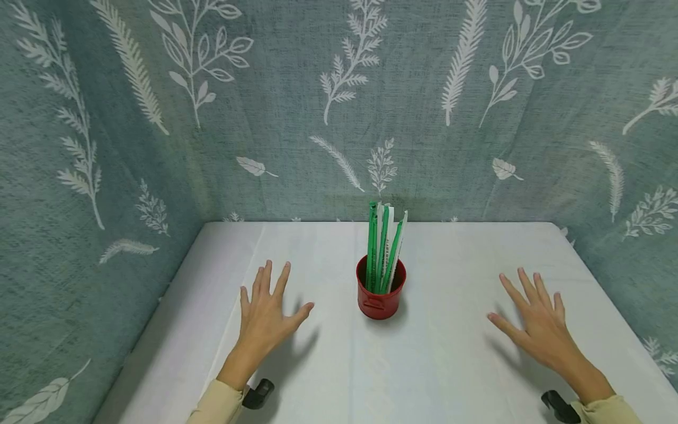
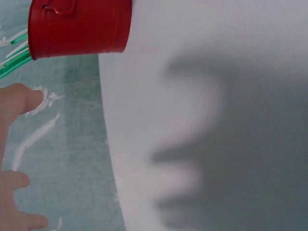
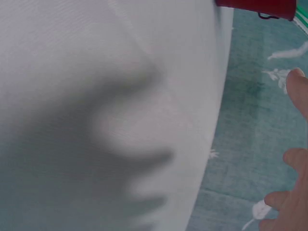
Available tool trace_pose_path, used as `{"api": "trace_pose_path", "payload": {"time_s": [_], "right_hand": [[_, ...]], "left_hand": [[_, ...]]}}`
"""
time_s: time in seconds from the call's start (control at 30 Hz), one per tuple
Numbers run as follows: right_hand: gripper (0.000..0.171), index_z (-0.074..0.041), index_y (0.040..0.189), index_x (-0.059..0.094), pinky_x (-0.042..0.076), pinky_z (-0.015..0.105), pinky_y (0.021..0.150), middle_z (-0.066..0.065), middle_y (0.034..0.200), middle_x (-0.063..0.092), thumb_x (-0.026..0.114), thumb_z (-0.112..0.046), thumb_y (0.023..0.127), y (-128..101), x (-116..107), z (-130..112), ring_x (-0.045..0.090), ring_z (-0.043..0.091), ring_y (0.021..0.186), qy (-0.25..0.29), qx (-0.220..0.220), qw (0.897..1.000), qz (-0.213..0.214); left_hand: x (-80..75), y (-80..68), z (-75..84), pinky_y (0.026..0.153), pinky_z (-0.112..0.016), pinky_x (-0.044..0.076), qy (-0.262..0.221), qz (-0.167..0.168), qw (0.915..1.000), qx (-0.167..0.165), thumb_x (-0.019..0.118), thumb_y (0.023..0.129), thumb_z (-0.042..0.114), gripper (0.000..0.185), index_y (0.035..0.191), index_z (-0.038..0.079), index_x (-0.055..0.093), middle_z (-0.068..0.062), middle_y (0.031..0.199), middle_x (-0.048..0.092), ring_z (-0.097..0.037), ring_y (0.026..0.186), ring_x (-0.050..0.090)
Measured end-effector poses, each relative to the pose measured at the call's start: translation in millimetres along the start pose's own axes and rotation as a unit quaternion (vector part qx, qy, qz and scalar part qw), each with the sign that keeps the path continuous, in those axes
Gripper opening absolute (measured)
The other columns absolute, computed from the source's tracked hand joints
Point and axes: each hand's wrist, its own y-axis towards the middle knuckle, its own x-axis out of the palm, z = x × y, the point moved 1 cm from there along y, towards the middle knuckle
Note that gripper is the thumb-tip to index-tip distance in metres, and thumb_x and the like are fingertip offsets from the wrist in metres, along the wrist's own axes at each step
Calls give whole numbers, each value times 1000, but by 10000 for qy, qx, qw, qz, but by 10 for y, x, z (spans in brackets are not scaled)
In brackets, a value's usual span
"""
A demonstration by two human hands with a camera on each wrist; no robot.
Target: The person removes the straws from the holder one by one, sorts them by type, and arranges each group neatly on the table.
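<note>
- Head view: left hand (image 1: 267, 315) and right hand (image 1: 535, 327) both hover flat over the white table (image 1: 450, 377), fingers spread, holding nothing.
- Red metal cup (image 1: 381, 294) sits between them, near mid-table, stuffed with what look like wrapped green-and-white straws (image 1: 384, 247) (hard to be sure).
- I'd say nothing's been picked up yet; the next move needs one hand pinching a single straw top.

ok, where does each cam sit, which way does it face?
Head: above, looking forward and down at the table; left hand and right hand show, flanking the red cup.
Left wrist: faces along the table; fingers at frame left.
Right wrist: likewise; fingers at frame right.
All three share the cup.
</note>
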Motion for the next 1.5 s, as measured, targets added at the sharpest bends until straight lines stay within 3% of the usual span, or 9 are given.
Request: {"api": "trace_pose_path", "payload": {"time_s": [0.17,0.6,0.8,1.03,1.17,1.3,1.5], "right_hand": [[82,-23,153,17,-4,76,95,16,157,4,62,-44,88,-11,38,28,-10,36,142,-7,96,9999,-88],[80,-23,153,15,-6,74,97,17,157,5,60,-43,89,46,-84,-36,-8,37,142,-18,155,9999,-49],[75,-21,151,23,13,77,90,19,155,14,64,-31,90,89,-60,-88,10,46,139,672,19,9977,88],[70,-15,147,34,32,68,85,27,141,35,69,-17,86,156,-74,-171,35,52,123,1259,-235,9907,465],[67,-12,144,40,42,38,89,21,134,45,71,-13,84,218,-109,-239,44,41,117,1254,-322,9889,725],[63,-10,142,43,37,8,81,15,130,49,71,-14,85,312,-131,-324,49,32,111,1369,-230,9872,785],[57,-9,139,45,40,7,80,12,129,53,68,-14,87,476,-134,-448,52,31,108,1847,-119,9797,767]], "left_hand": [[-3,-2,2,100,-72,11,-32,33,10000,27,63,79,61,89,150,20,28,-19,154,17,-38,140,15],[4,32,68,100,-71,13,-312,148,9993,106,64,78,59,88,149,19,30,-19,153,22,-38,139,18],[58,46,122,101,-68,17,-992,97,9949,130,67,79,54,87,149,19,30,-17,152,25,-37,137,23],[160,32,211,100,-61,31,-2373,-76,9713,118,70,81,48,80,148,31,29,-4,151,29,-27,137,28],[212,81,296,102,-56,31,-2895,-71,9566,334,71,81,45,77,146,32,31,1,149,33,-20,137,30],[259,149,392,103,-54,32,-3299,-66,9429,459,72,81,40,76,145,28,34,2,147,37,-20,135,33],[337,253,549,104,-51,33,-3952,-456,9170,278,73,83,29,75,146,25,33,-1,146,38,-21,133,35]]}}
